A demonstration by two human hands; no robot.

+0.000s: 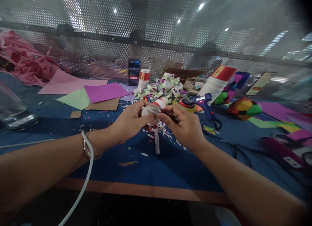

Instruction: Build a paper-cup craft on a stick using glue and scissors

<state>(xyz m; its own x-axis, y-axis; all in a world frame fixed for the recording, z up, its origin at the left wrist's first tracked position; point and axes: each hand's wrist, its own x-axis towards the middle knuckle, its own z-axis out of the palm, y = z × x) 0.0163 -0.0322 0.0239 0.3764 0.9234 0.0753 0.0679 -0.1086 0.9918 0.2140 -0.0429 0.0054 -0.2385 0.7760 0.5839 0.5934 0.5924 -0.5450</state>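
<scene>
In front of me, above the table, my left hand is closed around a white paper cup with some red on its side. The cup's round flat end faces me and bears a dark pointed mark, perhaps a cut or a shadow. My right hand is closed too, its thumb and fingers pinching at the cup's right edge. Whether something small lies between those fingers is hidden. Just below the cup shows a narrow translucent strip; I cannot tell if it touches the table.
Behind my hands lies a heap of small white-and-green paper pieces. A blue glue gun with a dark cable sits to the right, near stacked paper cups. Coloured sheets and a glass are leftward. Scraps litter the blue table.
</scene>
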